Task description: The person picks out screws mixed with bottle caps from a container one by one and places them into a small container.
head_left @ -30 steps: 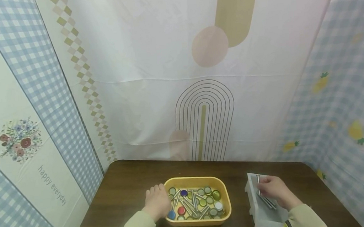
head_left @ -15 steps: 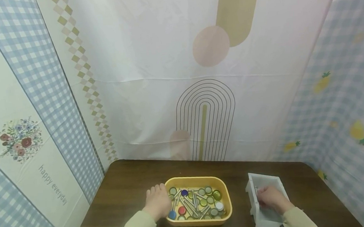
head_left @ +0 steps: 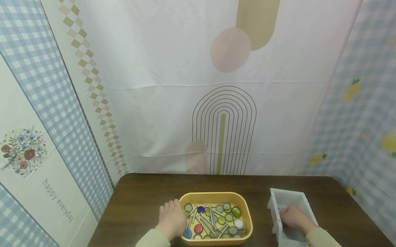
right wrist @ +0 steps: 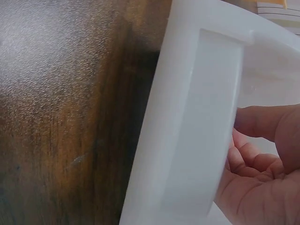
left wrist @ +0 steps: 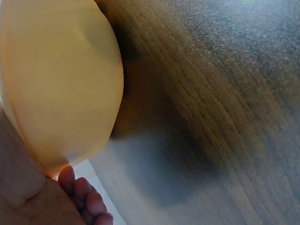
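Note:
The yellow plastic container (head_left: 217,243) stands mid-table with several silver screws (head_left: 211,218) and coloured bottle caps (head_left: 197,228) mixed in it. At its left end my left hand (head_left: 172,219) grips the wall; the left wrist view has the palm (left wrist: 33,201) against the container's side (left wrist: 61,84), fingers curled. My right hand (head_left: 296,219) reaches down into the white bin (head_left: 279,235) on the right, fingers bent by its left wall. A sliver of a screw (head_left: 282,209) shows at the fingertips. In the right wrist view the bin's wall (right wrist: 201,126) hides the fingertips of my right hand (right wrist: 262,159).
A dark brown wooden table (head_left: 147,189) carries both containers, with a gap between them. Printed cloth (head_left: 156,123) hangs behind the table, and checked cloth (head_left: 345,127) hangs at the right side.
My right hand has gone lower into the white bin, and the screw it held upright has sunk mostly from sight. The left hand has kept its hold on the yellow container.

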A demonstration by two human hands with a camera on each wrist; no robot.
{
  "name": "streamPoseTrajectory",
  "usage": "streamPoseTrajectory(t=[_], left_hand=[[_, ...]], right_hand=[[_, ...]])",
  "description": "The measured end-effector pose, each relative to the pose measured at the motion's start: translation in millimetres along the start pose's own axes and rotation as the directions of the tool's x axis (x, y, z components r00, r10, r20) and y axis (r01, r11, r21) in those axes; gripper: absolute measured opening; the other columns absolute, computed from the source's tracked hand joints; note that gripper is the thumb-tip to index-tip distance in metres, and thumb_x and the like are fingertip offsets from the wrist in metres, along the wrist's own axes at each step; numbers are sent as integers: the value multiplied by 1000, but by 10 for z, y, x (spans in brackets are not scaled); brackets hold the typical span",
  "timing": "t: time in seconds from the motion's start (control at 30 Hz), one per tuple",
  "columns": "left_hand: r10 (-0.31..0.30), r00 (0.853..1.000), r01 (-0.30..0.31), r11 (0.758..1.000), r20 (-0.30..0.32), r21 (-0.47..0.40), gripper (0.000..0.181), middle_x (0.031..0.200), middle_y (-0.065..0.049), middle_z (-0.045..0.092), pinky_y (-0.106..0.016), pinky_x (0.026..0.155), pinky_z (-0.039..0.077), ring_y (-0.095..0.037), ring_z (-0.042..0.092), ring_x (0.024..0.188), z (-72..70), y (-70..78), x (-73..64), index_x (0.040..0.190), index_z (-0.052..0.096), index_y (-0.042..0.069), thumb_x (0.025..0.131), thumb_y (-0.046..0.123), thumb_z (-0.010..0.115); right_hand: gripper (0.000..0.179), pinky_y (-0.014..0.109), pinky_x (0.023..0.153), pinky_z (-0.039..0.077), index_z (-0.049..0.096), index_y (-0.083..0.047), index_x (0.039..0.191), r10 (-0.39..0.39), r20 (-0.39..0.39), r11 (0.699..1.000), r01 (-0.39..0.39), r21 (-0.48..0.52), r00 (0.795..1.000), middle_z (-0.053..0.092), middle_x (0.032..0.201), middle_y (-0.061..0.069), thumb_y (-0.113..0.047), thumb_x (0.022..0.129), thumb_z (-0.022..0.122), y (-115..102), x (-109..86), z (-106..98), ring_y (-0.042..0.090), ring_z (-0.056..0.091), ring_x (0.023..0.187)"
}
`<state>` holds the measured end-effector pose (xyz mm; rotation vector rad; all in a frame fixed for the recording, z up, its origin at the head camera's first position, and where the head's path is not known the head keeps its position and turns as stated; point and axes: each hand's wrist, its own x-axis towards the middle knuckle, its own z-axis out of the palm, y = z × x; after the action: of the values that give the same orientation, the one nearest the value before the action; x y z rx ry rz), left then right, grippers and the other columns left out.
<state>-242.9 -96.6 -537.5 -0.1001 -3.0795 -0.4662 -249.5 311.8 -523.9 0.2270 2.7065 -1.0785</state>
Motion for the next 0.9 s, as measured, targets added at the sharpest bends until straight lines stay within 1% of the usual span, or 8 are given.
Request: streamPoseTrajectory(t=[0.07,0.33,0.47,0.7,0.8,0.87,0.9], left_hand=[[2,1000,-2,1000,0,-2,30,88,-15,45,-53,85,35,-31,45,85,-7,2,-1,106,47,-3,83,15,53],[1,1000,-1,1000,11,-2,29,87,-14,44,-52,83,35,-30,43,83,-14,4,0,105,46,-3,83,15,53],[2,1000,-2,1000,8,-5,28,86,-14,43,-52,83,35,-30,43,83,-20,10,-5,105,46,-3,83,15,52],[6,1000,-6,1000,7,-6,27,85,-13,42,-51,82,35,-29,42,82,-25,11,-12,103,46,-3,83,14,52],[9,1000,-9,1000,6,-4,27,85,-13,42,-51,82,35,-30,42,82,-28,13,-15,103,46,-3,83,14,52],[9,1000,-9,1000,8,-5,28,85,-14,43,-52,83,35,-30,42,82,-33,13,-15,104,46,-3,83,14,52],[8,1000,-8,1000,11,-4,28,85,-14,43,-52,83,35,-30,43,83,-36,13,-17,104,46,-3,83,14,52]], right_hand=[[21,30,55,47,55,-4,63,-2,0,1000,2,-8,1000,52,60,3,0,82,47,3,-2,9,17,52,57],[26,30,55,47,55,-5,63,-2,5,999,2,-45,1000,54,61,3,-3,86,44,10,-8,16,17,55,57],[25,30,56,48,57,-3,67,0,-1,999,0,-34,1000,55,63,3,-3,88,44,19,-5,24,17,55,59],[20,32,57,50,62,2,75,-5,-11,1000,5,-12,1000,56,66,4,-2,86,46,21,-4,30,17,56,61],[19,32,58,51,63,3,78,-1,-2,1000,1,-10,1000,57,69,4,-3,87,48,17,0,12,17,57,63],[18,31,58,48,62,2,75,-7,-13,1000,7,-26,1000,56,66,3,-5,87,50,3,-4,-20,17,55,62],[17,31,58,47,60,1,74,-5,-13,1000,5,-17,1000,55,66,3,-6,86,51,-11,-9,-43,18,54,62]])
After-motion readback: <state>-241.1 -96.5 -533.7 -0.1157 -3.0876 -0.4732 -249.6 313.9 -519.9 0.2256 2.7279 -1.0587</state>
